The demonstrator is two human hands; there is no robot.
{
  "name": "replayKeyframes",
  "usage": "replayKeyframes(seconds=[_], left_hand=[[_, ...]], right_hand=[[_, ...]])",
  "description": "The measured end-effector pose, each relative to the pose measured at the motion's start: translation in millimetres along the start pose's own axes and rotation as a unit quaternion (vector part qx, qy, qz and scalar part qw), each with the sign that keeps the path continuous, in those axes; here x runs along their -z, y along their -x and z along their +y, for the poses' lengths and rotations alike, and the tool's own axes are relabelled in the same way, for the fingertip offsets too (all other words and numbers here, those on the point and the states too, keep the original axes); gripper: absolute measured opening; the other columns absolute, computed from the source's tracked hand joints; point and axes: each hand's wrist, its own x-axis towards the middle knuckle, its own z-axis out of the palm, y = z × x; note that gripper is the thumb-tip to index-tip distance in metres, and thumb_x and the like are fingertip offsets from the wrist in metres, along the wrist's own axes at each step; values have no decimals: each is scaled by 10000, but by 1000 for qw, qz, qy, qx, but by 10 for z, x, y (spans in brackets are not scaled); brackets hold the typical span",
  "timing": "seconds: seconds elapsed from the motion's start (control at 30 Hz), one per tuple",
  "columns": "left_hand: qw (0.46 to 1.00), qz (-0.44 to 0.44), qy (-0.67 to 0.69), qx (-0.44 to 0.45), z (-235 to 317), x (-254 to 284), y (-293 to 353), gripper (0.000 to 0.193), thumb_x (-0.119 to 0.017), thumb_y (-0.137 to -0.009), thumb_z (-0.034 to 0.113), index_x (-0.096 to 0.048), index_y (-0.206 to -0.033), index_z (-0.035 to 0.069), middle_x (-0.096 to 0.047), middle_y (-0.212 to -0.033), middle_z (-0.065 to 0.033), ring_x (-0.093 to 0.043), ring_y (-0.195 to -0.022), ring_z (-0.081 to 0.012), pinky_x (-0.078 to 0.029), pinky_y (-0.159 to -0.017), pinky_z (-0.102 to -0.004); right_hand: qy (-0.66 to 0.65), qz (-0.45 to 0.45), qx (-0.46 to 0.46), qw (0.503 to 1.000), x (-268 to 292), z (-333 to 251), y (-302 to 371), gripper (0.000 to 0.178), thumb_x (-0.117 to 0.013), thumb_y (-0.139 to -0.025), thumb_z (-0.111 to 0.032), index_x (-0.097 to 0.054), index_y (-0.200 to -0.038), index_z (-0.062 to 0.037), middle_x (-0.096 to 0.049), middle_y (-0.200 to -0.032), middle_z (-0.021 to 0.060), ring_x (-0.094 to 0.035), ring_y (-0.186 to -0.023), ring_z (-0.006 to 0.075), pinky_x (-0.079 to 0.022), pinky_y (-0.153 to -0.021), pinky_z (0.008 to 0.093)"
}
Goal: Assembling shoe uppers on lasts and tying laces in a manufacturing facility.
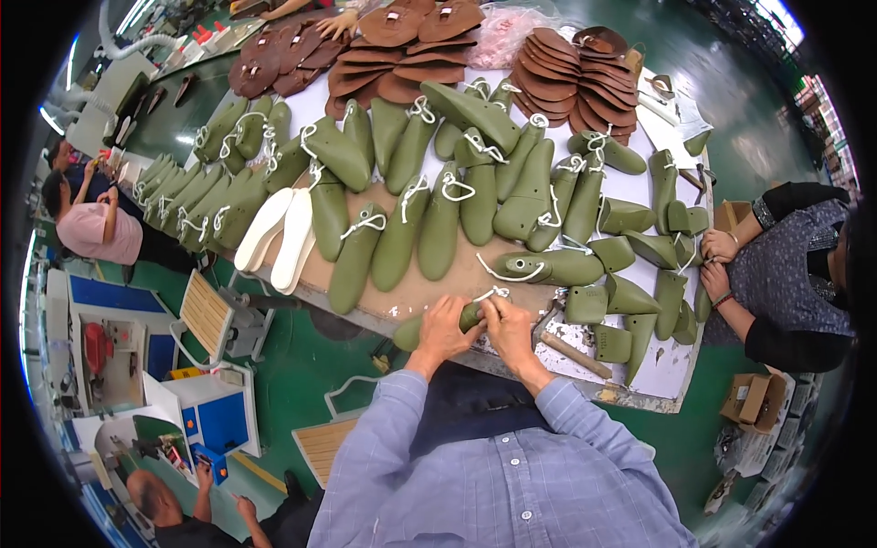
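Note:
At the table's near edge my left hand [444, 327] is wrapped round a green shoe last [408, 334], whose toe sticks out to the left. Close beside it, my right hand [510, 331] has its fingers pinched at the last's heel end, where a white cord [493, 292] shows. My fingers hide most of that end, so how the cord runs there cannot be seen. Just beyond my hands lies another green last [548, 267] with a cord through its hole. A hammer [575, 354] rests to the right of my right hand.
Rows of corded green lasts [438, 224] cover the table [384, 297], with white insoles [292, 242] at left. Last pieces [612, 343] lie at right. Brown leather uppers [575, 78] are stacked at the back. A person [786, 265] stands at the right edge, hands on the table.

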Motion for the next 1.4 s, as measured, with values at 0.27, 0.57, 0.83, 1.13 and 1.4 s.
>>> replayKeyframes(seconds=[0.27,0.57,0.83,1.13,1.4], left_hand=[[1000,11,11,-3,5,-42,-6,454,-771,-650,218,-582,-1037,77,-625,-957,-125,-601,-911,-333,-498,-749,-424],[999,13,15,29,-126,0,108,504,-809,-662,285,-580,-1055,69,-629,-1017,-116,-604,-945,-317,-498,-787,-406],[1000,20,-10,6,-110,26,17,516,-799,-674,307,-561,-1066,70,-627,-1006,-104,-594,-943,-309,-498,-777,-417],[1000,24,3,1,-53,16,19,500,-805,-667,291,-575,-1052,70,-629,-995,-109,-605,-925,-314,-497,-770,-415],[1000,20,7,10,-11,117,30,496,-815,-657,275,-587,-1038,54,-627,-969,-121,-601,-902,-326,-497,-758,-412]], right_hand=[[-14,16,-9,1000,8,89,96,95,-604,-887,-107,-602,-858,-16,-619,-723,185,-610,-670,388,-485,-575,439],[274,4,123,954,927,480,589,366,-733,-736,-109,-631,-1086,-79,-628,-980,110,-579,-936,302,-454,-793,402],[267,-161,-57,949,1395,401,744,465,-545,-877,-29,-476,-1337,-56,-549,-1025,172,-567,-864,360,-460,-787,435],[77,-51,21,995,1075,-295,361,456,-534,-930,-51,-435,-1375,-30,-610,-1194,207,-633,-1014,329,-485,-831,373],[70,88,82,990,1189,-452,213,472,-534,-923,-50,-409,-1376,-9,-558,-1281,217,-565,-1169,314,-447,-962,352]])
